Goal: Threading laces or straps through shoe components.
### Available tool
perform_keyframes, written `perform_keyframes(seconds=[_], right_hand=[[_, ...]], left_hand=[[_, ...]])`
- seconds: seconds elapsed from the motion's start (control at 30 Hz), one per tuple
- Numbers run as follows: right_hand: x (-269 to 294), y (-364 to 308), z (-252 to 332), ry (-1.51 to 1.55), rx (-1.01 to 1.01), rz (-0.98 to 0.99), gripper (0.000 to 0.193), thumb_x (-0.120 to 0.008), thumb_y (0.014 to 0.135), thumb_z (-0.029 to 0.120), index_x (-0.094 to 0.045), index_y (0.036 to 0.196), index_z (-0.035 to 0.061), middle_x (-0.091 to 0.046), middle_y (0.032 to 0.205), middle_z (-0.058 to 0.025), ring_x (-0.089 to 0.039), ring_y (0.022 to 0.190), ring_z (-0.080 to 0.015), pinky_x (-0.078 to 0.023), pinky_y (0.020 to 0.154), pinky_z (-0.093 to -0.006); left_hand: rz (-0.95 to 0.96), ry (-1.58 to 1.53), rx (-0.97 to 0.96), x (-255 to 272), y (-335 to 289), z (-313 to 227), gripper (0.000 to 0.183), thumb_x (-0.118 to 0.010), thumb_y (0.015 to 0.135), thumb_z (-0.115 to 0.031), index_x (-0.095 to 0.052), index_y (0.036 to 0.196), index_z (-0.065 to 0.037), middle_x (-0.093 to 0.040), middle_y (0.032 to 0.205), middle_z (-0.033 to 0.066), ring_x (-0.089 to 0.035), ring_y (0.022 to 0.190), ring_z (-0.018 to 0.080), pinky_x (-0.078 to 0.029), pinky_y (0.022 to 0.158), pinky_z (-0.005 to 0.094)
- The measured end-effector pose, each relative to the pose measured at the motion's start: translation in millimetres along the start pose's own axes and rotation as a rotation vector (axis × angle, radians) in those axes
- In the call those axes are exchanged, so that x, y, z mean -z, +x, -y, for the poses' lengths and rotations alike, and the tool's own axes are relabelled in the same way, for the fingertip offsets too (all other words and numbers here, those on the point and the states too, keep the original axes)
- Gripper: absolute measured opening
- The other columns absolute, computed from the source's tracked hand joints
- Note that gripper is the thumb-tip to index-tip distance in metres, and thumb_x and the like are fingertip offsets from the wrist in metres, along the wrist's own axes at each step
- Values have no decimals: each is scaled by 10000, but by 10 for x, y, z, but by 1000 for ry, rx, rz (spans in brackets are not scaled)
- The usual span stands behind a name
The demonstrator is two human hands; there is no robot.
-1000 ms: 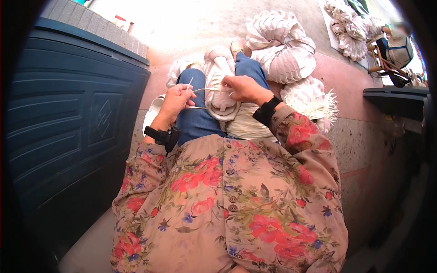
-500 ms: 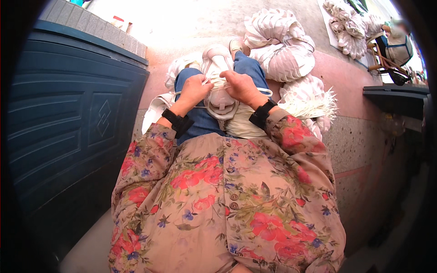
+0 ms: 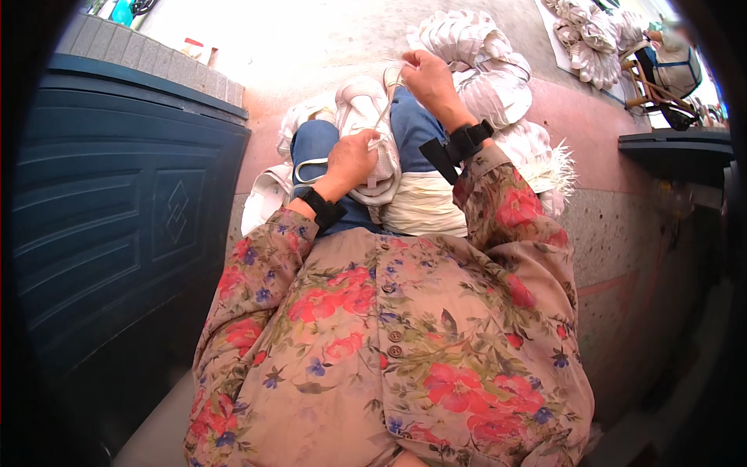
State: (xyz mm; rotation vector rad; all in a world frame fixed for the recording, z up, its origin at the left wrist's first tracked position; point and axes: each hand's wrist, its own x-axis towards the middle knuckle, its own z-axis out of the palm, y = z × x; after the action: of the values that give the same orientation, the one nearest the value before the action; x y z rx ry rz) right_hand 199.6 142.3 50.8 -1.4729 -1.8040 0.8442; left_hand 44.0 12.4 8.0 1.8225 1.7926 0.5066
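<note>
A white shoe (image 3: 359, 109) lies lengthwise between my knees, its toe end toward me. My left hand (image 3: 352, 162) is closed at the shoe's near left side, fingertips by the lacing; exactly what they pinch is partly hidden. A loop of pale lace shows left of that hand. Raised beyond the right knee, my right hand (image 3: 429, 82) pinches a white shoelace (image 3: 384, 114), which runs taut up from the shoe. Across my right thigh lies a thick bundle of cream laces (image 3: 424, 204).
Piled white shoes (image 3: 498, 86) sit on the floor at the right, with a frayed lace bunch (image 3: 554, 167) nearer me. Another white shoe (image 3: 266, 198) is by my left leg. A dark blue panelled door (image 3: 148, 179) stands left. A chair (image 3: 661, 82) is far right.
My right hand has moved up and away from the shoe, drawing the lace out. My left hand has shifted slightly right and stays at the shoe.
</note>
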Motion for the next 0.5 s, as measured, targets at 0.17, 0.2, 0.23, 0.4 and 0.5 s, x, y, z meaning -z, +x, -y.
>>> perform_keyframes(seconds=[0.17,0.2,0.23,0.4,0.5], right_hand=[[163,17,74,-263,154,-180,304,-423,876,171,-597,1043,-14,-605,1034,-207,-585,939,-356,-459,836,-383],[176,-10,48,-263,153,-145,300,-421,877,165,-597,1045,-12,-605,1032,-210,-583,940,-361,-458,837,-383],[177,-45,7,-252,202,-130,297,-419,879,158,-596,1047,-11,-604,1029,-212,-581,941,-366,-457,838,-382],[-102,-394,-290,61,61,433,245,-497,863,104,-589,1066,1,-633,954,-122,-602,852,-221,-470,798,-309],[-275,-586,-411,340,-12,514,232,-539,852,87,-591,1065,9,-619,914,-58,-565,752,-120,-475,688,-245]], left_hand=[[75,41,50,1,110,7,278,-557,753,-157,-626,1008,-71,-638,887,203,-609,878,351,-480,763,429],[106,54,75,4,133,-7,278,-561,756,-169,-627,1005,-62,-639,874,197,-609,871,350,-481,758,421],[114,84,79,5,150,-27,266,-558,758,-172,-629,991,-65,-639,860,199,-612,858,351,-484,751,425],[-42,210,-37,-46,132,-161,150,-537,769,-149,-610,879,-77,-636,755,188,-633,752,350,-500,661,456],[-161,242,-164,-41,48,-151,132,-546,806,-183,-625,864,-95,-627,680,166,-628,638,347,-504,570,431]])
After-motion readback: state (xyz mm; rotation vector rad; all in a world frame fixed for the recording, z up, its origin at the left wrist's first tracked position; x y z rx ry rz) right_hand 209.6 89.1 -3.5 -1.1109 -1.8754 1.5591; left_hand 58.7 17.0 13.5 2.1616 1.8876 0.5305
